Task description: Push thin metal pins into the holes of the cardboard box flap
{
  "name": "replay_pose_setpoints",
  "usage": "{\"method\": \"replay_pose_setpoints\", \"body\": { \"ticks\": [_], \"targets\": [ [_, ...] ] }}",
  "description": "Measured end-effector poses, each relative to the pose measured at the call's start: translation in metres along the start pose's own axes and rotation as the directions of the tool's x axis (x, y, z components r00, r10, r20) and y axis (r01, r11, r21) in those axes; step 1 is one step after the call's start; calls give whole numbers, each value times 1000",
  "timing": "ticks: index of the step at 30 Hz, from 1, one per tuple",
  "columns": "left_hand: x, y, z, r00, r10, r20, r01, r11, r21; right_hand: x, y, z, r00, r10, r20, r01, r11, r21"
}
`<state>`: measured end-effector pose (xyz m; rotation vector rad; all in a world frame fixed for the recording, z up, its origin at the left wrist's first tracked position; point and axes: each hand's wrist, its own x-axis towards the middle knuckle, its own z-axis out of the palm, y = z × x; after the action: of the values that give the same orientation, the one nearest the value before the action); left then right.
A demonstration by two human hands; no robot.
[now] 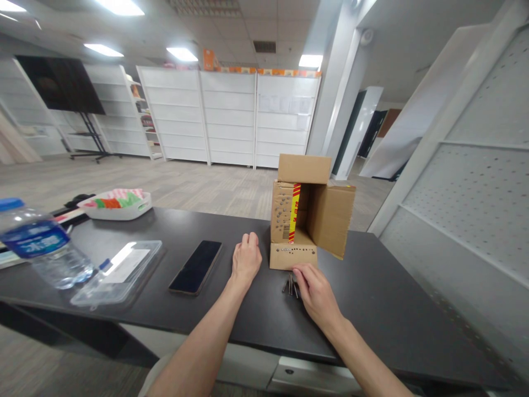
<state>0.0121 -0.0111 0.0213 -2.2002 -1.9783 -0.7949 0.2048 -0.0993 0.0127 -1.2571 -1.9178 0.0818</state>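
An open cardboard box stands on the dark table, its opening facing me and its flaps spread. Rows of small round metal heads and holes mark its front flap, and more heads dot its left side flap. My right hand is at the flap's lower edge, thumb and fingers pinched together; whatever is between them is hidden. Beside its thumb lies a small pile of thin metal pins, perhaps nails or screws. To the left of the box my left hand rests on the table, fingers curled closed, with nothing visible in it.
A phone lies left of my left hand. Further left are a clear plastic case, a water bottle and a white basket with colourful contents. A perforated panel stands along the table's right side.
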Motion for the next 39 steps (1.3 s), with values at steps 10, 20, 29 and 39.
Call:
{"method": "replay_pose_setpoints", "body": {
  "ticks": [10,20,29,39],
  "targets": [
    [1,1,-2,1000,-10,14,10,1000,7,20,7,-10,997,27,-69,-24,999,42],
    [1,2,-3,1000,-20,5,20,999,26,47,12,10,961,233,-146,-191,948,254],
    [1,1,-4,1000,-26,-11,26,1000,6,43,10,22,955,220,-199,-150,937,316],
    [2,-1,-5,998,-49,-34,43,984,-171,39,8,27,973,48,-228,33,940,339]
  ]
}}
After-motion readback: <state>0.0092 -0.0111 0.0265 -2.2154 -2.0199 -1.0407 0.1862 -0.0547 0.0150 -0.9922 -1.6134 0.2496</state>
